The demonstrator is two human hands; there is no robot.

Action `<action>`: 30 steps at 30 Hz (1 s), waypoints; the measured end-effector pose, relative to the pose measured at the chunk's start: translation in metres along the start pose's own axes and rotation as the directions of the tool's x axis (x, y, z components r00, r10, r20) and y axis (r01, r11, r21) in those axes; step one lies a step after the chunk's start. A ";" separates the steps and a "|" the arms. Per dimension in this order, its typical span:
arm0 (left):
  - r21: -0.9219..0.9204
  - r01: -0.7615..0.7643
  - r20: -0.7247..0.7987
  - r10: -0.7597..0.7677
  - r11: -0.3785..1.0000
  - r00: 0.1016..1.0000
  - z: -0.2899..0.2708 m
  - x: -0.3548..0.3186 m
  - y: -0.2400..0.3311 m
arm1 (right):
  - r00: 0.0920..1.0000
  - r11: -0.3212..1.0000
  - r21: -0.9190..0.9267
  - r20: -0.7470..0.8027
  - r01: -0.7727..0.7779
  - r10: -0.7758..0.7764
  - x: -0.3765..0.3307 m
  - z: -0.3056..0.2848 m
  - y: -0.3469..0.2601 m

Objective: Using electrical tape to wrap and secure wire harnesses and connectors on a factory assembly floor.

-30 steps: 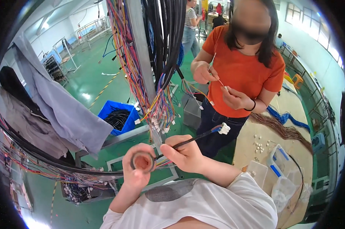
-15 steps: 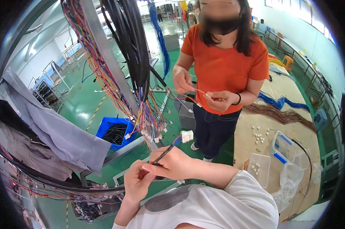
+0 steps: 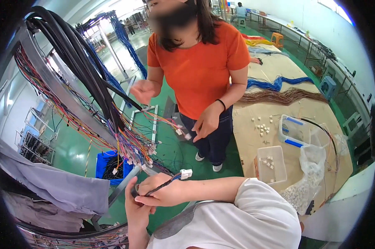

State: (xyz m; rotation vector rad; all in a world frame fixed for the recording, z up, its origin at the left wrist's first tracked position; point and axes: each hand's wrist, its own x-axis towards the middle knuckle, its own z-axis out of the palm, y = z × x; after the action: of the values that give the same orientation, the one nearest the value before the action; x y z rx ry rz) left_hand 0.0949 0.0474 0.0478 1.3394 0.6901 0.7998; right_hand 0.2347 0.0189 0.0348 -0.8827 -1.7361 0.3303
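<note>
A dark cable with blue wires near one end runs across my right hand. The fingers of that hand are closed round it. On its free end sits a white connector, pointing away to the right above my forearm. My left hand meets the right one at the cable's other end, index finger raised and the rest curled. Something dark shows between the two hands, too small and covered to make out.
A metal frame hung with black cables and coloured wires stands at left. A person in an orange shirt stands ahead. A wooden table at right holds loose connectors, plastic boxes and wire bundles. A blue bin sits beyond my hands.
My view has swung toward the right. My left index finger is now raised along the cable's end. The other person's hands have parted, and the wires they handled hang from the frame.
</note>
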 end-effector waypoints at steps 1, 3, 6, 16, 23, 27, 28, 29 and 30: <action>-0.148 0.096 0.076 -0.086 0.984 0.993 -0.001 0.000 0.002 | 0.999 0.997 0.067 0.023 -0.043 0.041 0.000 0.001 0.000; -0.244 0.115 0.056 -0.105 0.963 0.993 -0.004 -0.001 0.007 | 0.999 0.999 0.046 -0.017 0.030 -0.029 0.002 0.004 -0.002; -0.383 0.081 0.015 -0.081 0.920 0.997 -0.002 -0.001 0.006 | 0.989 0.993 0.118 -0.145 -0.010 0.027 0.006 0.008 -0.007; 0.102 -0.584 0.275 0.542 0.805 0.794 -0.033 -0.016 0.001 | 0.829 0.617 0.602 0.143 -0.507 0.541 0.001 -0.001 -0.017; -0.061 -0.247 0.023 0.249 0.967 0.968 -0.008 -0.017 -0.002 | 0.941 0.913 0.232 0.113 -0.336 0.318 0.016 -0.010 -0.020; 0.242 -0.351 0.000 0.362 0.904 0.932 -0.022 -0.015 -0.008 | 0.903 0.899 0.196 0.272 -0.391 0.333 0.022 -0.005 -0.010; 0.365 -0.452 0.056 0.466 0.814 0.883 -0.029 -0.013 -0.014 | 0.922 0.926 0.194 0.284 -0.325 0.264 0.026 -0.004 -0.014; 0.363 -0.452 0.044 0.470 0.814 0.882 -0.028 -0.013 -0.011 | 0.919 0.927 0.191 0.296 -0.324 0.260 0.027 -0.003 -0.011; 0.326 -0.343 0.012 0.359 0.881 0.933 -0.023 -0.014 -0.005 | 0.945 0.967 0.134 0.278 -0.215 0.172 0.026 -0.001 -0.006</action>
State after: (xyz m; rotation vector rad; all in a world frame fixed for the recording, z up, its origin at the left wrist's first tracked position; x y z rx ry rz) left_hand 0.0690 0.0486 0.0397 1.7832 0.6432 1.0441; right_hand 0.2307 0.0328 0.0573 -0.9241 -1.8373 0.7402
